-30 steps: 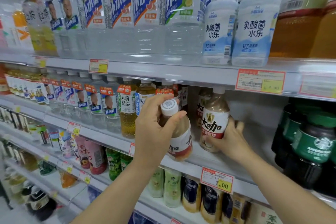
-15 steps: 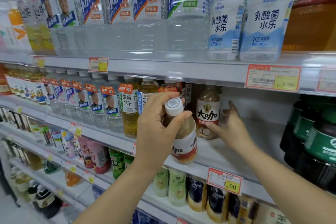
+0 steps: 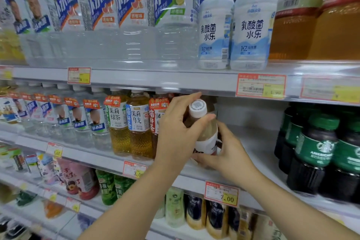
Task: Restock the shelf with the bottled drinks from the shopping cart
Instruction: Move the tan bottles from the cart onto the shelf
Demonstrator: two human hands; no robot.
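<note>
A brown milk-coffee bottle (image 3: 208, 132) with a white cap and a white-and-red label hangs tilted over the front of the middle shelf (image 3: 253, 142). My left hand (image 3: 175, 132) grips its neck and shoulder, thumb just under the cap. My right hand (image 3: 228, 150) wraps round the bottle's lower part from the right, fingers under the base. The bottle stands in the gap between the tea bottles (image 3: 138, 122) and the green-labelled coffee bottles (image 3: 319, 148). Anything behind it is hidden by my hands.
The upper shelf's edge (image 3: 175, 82) hangs just above my left hand's fingertips. Water bottles (image 3: 97, 119) fill the middle shelf to the left. A 7.00 price tag (image 3: 222, 195) sits on the shelf edge below my right wrist. More drinks line the lower shelves.
My right hand left the bottle it had set at the back of the shelf and came forward onto the lower part of the bottle in my left hand, which moved in over the shelf.
</note>
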